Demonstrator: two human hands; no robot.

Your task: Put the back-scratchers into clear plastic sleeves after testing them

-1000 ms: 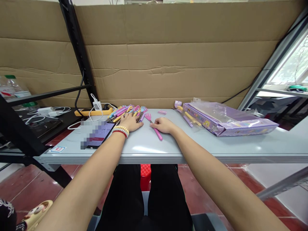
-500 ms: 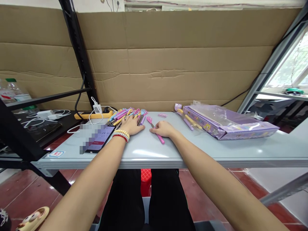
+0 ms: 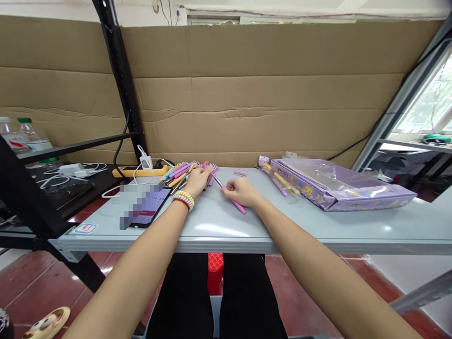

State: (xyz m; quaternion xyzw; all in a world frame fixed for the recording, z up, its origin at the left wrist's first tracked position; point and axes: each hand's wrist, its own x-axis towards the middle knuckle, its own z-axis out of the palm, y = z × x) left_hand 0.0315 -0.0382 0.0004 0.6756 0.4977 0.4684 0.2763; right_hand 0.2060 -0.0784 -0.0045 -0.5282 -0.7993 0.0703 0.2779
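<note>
My right hand (image 3: 240, 191) is closed on a pink pen (image 3: 238, 206) with a fork-shaped top, its shaft slanting up and left above the grey table (image 3: 300, 223). My left hand (image 3: 197, 181), with bracelets at the wrist, is closed at the right side of a pile of colourful pens (image 3: 180, 172). Its fingers meet near the pink pen's top; what exactly they pinch is too small to make out. Several pens in the pile are pink, yellow, blue and purple.
A phone (image 3: 150, 207) lies left of my left hand, before a yellow power strip (image 3: 123, 172) with white cables. At the right are a purple box (image 3: 367, 200) with clear plastic and a few loose pens (image 3: 278, 186). A small pink piece (image 3: 241, 173) lies near the back edge.
My left hand has lifted from lying spread beside the pile and closed near the pink pen's top. The pen's top has swung left toward it. The view has shifted slightly.
</note>
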